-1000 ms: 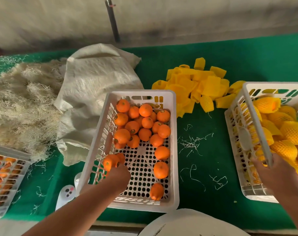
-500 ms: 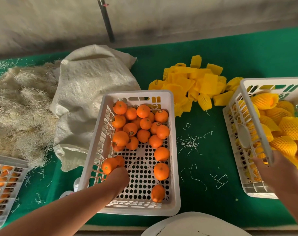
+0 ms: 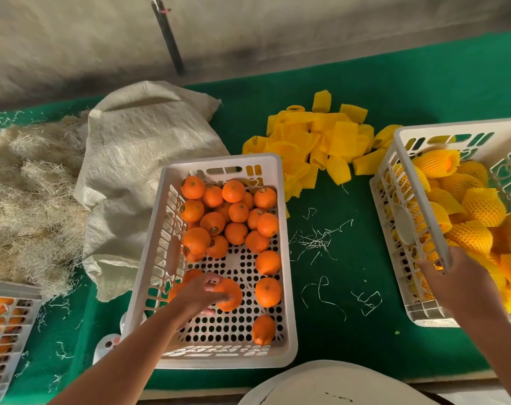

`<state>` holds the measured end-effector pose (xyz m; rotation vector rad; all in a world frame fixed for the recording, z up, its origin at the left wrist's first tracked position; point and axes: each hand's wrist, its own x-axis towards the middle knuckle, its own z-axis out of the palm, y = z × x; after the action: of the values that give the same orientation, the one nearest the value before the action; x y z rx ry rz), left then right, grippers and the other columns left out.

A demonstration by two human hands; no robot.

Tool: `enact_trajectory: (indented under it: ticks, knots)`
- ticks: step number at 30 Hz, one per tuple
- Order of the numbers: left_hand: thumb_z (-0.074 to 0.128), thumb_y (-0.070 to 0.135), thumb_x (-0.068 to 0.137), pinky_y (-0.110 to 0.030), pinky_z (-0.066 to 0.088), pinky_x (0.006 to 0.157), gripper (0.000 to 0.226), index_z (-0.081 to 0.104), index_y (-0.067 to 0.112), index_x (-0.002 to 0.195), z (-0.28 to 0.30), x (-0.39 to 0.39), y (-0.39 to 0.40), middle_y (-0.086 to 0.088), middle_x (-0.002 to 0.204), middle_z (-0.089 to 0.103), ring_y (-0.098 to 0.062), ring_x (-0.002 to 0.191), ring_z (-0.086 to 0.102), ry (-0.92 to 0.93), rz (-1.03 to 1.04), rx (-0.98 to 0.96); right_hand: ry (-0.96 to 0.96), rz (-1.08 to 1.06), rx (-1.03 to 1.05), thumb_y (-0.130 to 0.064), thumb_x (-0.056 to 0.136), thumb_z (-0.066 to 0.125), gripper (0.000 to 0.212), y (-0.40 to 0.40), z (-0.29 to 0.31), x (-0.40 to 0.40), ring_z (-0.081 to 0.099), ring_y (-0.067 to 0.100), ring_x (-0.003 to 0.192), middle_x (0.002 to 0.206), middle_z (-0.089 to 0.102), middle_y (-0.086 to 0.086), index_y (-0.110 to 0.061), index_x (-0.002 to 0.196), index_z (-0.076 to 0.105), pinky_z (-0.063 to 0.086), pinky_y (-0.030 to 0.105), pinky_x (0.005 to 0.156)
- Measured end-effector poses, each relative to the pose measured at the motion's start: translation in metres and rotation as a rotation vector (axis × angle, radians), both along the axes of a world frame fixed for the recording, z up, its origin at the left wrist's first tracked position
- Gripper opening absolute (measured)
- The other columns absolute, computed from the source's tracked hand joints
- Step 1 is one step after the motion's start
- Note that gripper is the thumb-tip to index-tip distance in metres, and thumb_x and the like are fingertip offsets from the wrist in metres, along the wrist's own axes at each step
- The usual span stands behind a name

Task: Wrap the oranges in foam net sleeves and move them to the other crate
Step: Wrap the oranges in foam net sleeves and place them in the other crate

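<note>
Broadly, we see a green table running left to right, with a pale woven sack and a heap of straw-like fibre on its left part. Our middle crate is a white slotted box whose long axis runs away from us, tipped slightly so its far end leans right. Bare oranges crowd its far half; the near half shows mostly open perforated floor, with a few single fruits along the right wall. Between this crate and the right crate lies a strip of bare green cloth strewn only with thin pale shreds. The right crate also runs away from us and is tilted, its near-left side raised; it is filled with oranges already in yellow netting. Beyond the gap, a pile of flat yellow foam net sleeves sits just beside both crates' far corners. A third crate with fruit shows at the left edge.

Our right hand curls around the right crate's near-left rim, gripping it. Our left hand reaches into the middle crate's near-left part, fingers wrapped over one orange just off the floor or on it; we cannot tell which.
</note>
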<state>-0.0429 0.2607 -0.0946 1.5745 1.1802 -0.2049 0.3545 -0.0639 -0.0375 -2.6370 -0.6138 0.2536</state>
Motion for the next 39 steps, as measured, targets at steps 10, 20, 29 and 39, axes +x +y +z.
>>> enact_trajectory:
  ticks: [10,20,29,39]
  knots:
    - [0.097,0.023,0.065,-0.039,0.045,0.092,0.065,0.061,0.035,0.119,0.002,-0.011,-0.003,0.012,0.117,0.065,-0.013,0.114,0.06,-0.043,0.095,0.054,-0.021,0.016,0.032,-0.048,0.097,0.066,0.029,-0.003,-0.007,0.005,0.057,0.019,0.055,0.07,0.057,-0.003,-0.023,0.098,0.051,0.038,0.025,0.043]
    - [0.092,0.025,0.073,-0.047,0.06,0.091,0.058,0.07,0.021,0.127,0.046,0.026,-0.035,-0.012,0.125,0.07,-0.033,0.113,0.071,-0.384,0.289,-0.219,0.006,0.006,0.055,-0.049,0.096,0.066,0.03,-0.005,-0.011,0.008,0.06,0.015,0.047,0.071,0.06,-0.004,-0.024,0.101,0.051,0.041,0.026,0.034]
    - [0.051,0.017,0.105,-0.016,0.05,0.1,0.038,0.065,0.042,0.13,0.1,0.079,-0.078,0.015,0.128,0.07,0.003,0.127,0.057,-0.783,0.299,-0.651,0.044,-0.002,0.041,-0.051,0.097,0.065,0.036,-0.006,-0.011,0.008,0.063,0.022,0.062,0.079,0.06,-0.001,-0.019,0.108,0.053,0.059,0.044,0.05]
    - [0.082,0.025,0.088,-0.046,0.059,0.091,0.063,0.058,0.012,0.145,0.12,0.137,-0.102,-0.025,0.155,0.039,-0.048,0.135,0.052,-0.732,0.263,-0.847,0.062,-0.033,0.053,-0.049,0.097,0.065,0.028,-0.007,-0.012,0.007,0.061,0.02,0.065,0.078,0.056,-0.007,-0.025,0.105,0.051,0.055,0.036,0.053]
